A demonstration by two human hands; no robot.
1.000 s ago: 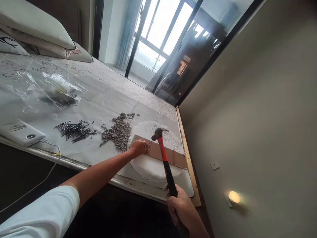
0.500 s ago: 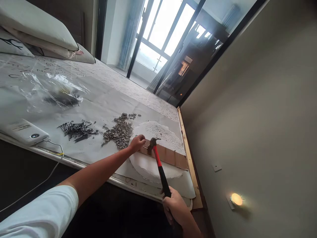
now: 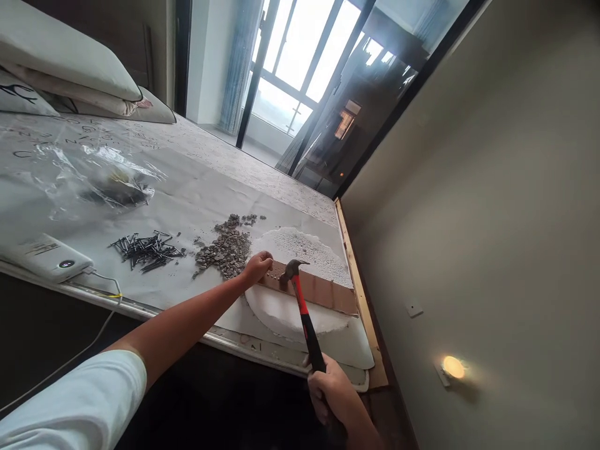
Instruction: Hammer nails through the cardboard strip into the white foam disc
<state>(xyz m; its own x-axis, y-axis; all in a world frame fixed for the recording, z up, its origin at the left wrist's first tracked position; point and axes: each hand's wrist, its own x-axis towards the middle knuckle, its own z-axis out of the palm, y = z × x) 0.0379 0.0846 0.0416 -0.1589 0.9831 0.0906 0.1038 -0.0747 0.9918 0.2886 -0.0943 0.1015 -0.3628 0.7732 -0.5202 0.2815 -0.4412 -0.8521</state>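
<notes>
My right hand (image 3: 334, 395) grips the black end of a red-handled claw hammer (image 3: 301, 304). The hammer's metal head rests on a brown wooden strip (image 3: 323, 291) that lies across a white round foam slab (image 3: 300, 312). My left hand (image 3: 257, 266) is curled at the strip's left end, fingers closed against the wood; anything pinched in them is too small to see. Just left of that hand lies a heap of grey gravel (image 3: 225, 248). A pile of dark nails (image 3: 145, 247) lies further left.
All of it sits on a paper-covered bed (image 3: 187, 194). A white power bank (image 3: 49, 257) with a cable lies at the near edge, a crumpled plastic bag (image 3: 107, 181) behind the nails, pillows (image 3: 70, 62) at the far left. A wall with a lit lamp (image 3: 452, 367) stands at the right.
The hammer head has come down from above the strip onto the wood. My left hand stayed at the strip's left end, fingers curled tighter.
</notes>
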